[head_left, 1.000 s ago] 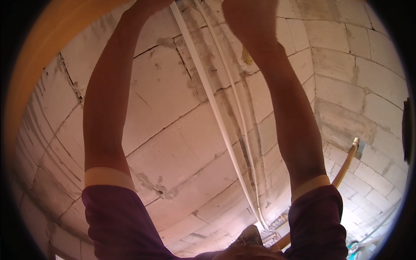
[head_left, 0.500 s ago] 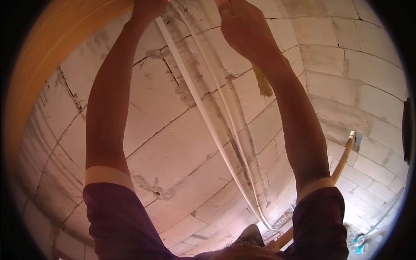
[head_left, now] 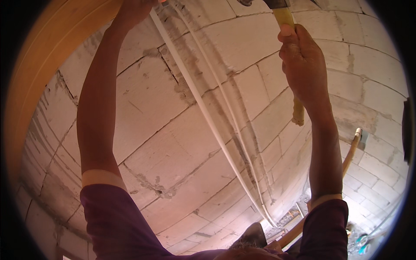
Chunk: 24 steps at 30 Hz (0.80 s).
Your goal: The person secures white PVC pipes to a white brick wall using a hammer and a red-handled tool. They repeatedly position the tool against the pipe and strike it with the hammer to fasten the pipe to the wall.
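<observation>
My right hand (head_left: 303, 58) is wrapped round the yellowish handle of a hammer (head_left: 284, 16), held up before the block wall. Its dark metal head is partly cut off by the upper edge, and the handle's butt shows below my fist. At the upper left, my left hand (head_left: 135, 12) is raised beside the top of a straight white conduit (head_left: 190, 82). The fingertips there lie at the picture's edge with a small orange-red spot by them; what they pinch cannot be made out. A thinner white pipe (head_left: 225, 97) runs alongside the conduit in a rough groove.
A pale block wall (head_left: 169, 138) with dark joints fills most of the view. Wooden boarding (head_left: 52, 52) curves along the upper left. Lower right, a brown pipe (head_left: 352, 151) with a white end stands out near the other wall. Turquoise items (head_left: 362, 243) lie below it.
My right hand has swung right and down, bringing the hammer's head into view. My left hand has shifted slightly left and stays near the conduit's top.
</observation>
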Motion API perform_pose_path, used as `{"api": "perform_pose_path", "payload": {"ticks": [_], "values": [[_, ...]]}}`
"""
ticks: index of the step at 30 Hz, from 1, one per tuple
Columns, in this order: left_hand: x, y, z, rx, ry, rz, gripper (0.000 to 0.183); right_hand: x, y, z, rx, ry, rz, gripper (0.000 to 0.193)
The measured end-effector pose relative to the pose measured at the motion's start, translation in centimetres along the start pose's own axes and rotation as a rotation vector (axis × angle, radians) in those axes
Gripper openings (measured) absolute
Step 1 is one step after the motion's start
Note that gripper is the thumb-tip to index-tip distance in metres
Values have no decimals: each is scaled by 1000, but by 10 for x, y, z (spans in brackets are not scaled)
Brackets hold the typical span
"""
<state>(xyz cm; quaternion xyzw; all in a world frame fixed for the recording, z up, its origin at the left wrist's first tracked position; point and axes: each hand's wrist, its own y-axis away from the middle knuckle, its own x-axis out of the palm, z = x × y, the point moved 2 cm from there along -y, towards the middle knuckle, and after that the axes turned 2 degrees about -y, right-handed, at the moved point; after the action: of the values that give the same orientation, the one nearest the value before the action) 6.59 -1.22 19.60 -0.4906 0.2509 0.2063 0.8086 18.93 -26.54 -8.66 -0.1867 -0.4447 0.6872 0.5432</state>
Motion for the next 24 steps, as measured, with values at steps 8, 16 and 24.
{"api": "perform_pose_path", "payload": {"ticks": [8,16,24], "values": [[-2,-16,-7,-62,-245,-6,43,9,3,-12,40,-11,32,38],[-5,-12,6,30,-383,-123,44,27,-1,-9,-14,-4,73,35],[1,-13,2,-8,-328,-68,47,50,-28,32,-178,185,69,26]]}}
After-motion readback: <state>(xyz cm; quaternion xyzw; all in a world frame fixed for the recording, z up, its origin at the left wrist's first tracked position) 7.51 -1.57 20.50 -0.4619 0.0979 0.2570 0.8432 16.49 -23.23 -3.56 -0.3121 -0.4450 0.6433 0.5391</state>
